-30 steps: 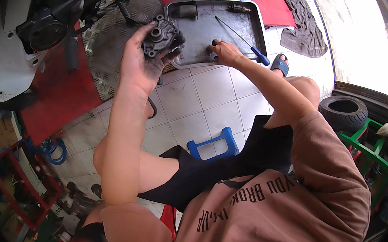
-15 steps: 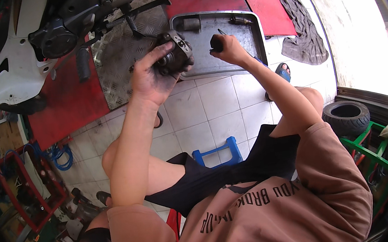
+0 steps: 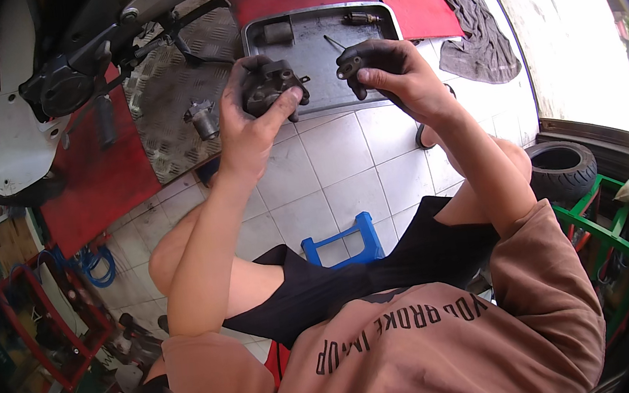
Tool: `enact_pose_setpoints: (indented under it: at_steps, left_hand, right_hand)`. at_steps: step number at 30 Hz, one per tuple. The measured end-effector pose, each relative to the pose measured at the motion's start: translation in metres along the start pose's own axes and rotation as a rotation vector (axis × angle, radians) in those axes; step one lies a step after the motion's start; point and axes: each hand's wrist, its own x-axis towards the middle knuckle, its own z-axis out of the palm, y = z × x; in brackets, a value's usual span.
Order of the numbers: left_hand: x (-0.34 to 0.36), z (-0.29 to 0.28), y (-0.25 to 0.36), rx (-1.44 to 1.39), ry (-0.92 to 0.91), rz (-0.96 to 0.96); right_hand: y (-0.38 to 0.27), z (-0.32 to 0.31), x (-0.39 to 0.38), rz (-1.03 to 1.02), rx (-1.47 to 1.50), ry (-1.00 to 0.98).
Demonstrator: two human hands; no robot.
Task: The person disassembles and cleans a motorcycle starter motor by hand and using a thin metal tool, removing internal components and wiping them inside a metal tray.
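1. The machine part (image 3: 270, 91) is in the left hand (image 3: 251, 128); the second part (image 3: 351, 66) is in the right hand (image 3: 403, 74), well apart.
2. Between the hands shows the tray (image 3: 320, 79), with a canister (image 3: 279, 33) at far left and a plug-like piece (image 3: 362, 18) at far right.
3. Left of the tray, a motor (image 3: 204, 122) lies on the floor plate (image 3: 168, 139).
4. Farther left stands the motorcycle (image 3: 66, 93).
5. Right of the tray lies a cloth (image 3: 480, 53).
6. Nearer, a stool (image 3: 367, 238) sits between the person's legs.
7. At right, a tire (image 3: 562, 168) is beside a rack (image 3: 612, 232).
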Motion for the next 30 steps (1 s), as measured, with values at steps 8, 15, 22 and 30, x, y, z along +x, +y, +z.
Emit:
enact_pose_setpoints:
  at_steps: [8,15,22,30]
  left_hand:
    - [-0.007,0.011,-0.007,0.548,0.075,0.587]
    - [-0.013,0.008,0.011,0.850,0.012,0.849]
    - [-0.012,0.009,0.011,0.846,0.024,0.836]
    - [-0.010,0.010,0.008,0.751,0.068,0.658]
  right_hand:
    - [-0.007,0.009,-0.006,0.008,-0.110,0.016]
    - [-0.008,0.013,-0.009,0.009,-0.107,-0.029]
    - [-0.006,0.018,-0.006,-0.035,-0.070,-0.030]
    - [-0.004,0.018,-0.004,-0.088,-0.133,0.018]
